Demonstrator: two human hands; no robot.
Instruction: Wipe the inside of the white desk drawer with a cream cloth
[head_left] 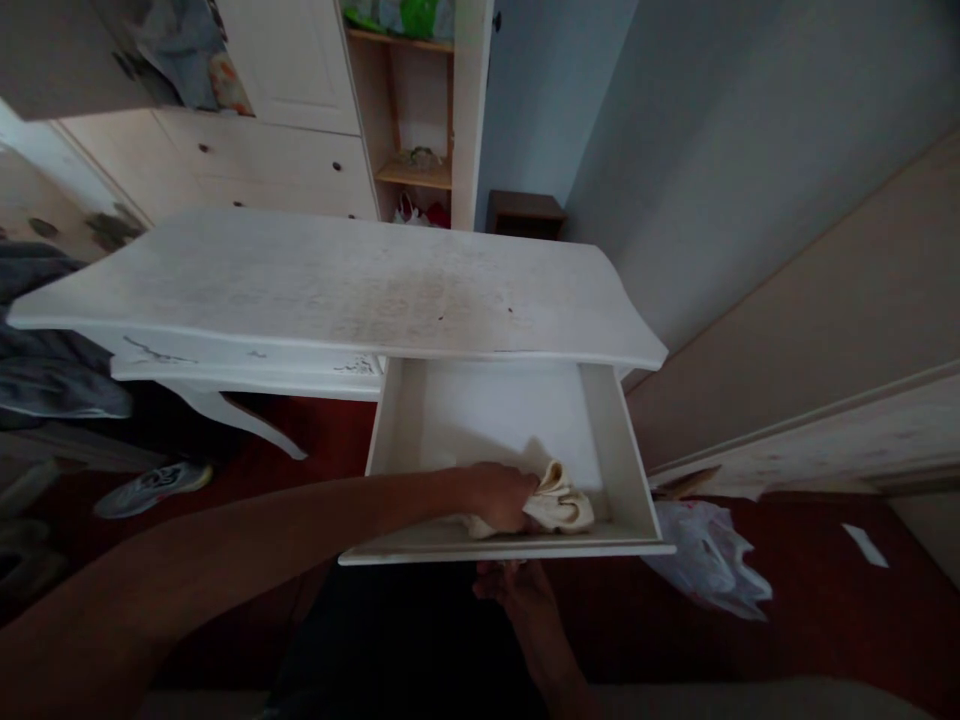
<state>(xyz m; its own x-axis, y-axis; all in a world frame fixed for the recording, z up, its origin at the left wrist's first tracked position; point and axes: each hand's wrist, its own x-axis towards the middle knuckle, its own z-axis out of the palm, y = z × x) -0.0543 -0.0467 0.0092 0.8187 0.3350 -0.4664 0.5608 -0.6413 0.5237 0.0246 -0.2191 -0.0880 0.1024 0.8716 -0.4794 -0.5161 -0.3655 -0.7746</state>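
A white drawer (634, 465) is pulled out from a white desk (292, 270) with curved edges. Reaching in from the left, my left hand (506, 495) is closed on a cream cloth (559, 500), which is bunched up and touches the drawer's bottom near its front panel. Part of the cloth is hidden under the hand. Below the front edge, my right hand (525, 590) has its fingers curled against the outer face of the drawer. The rim hides most of what those fingers hold there.
Grey and brown marks cover the desktop. A plastic bag (709, 555) lies on the red floor to the right, and a shoe (154, 490) at the left. Behind the desk stands a white wardrobe (292, 65) with open shelves; a wall runs along the right.
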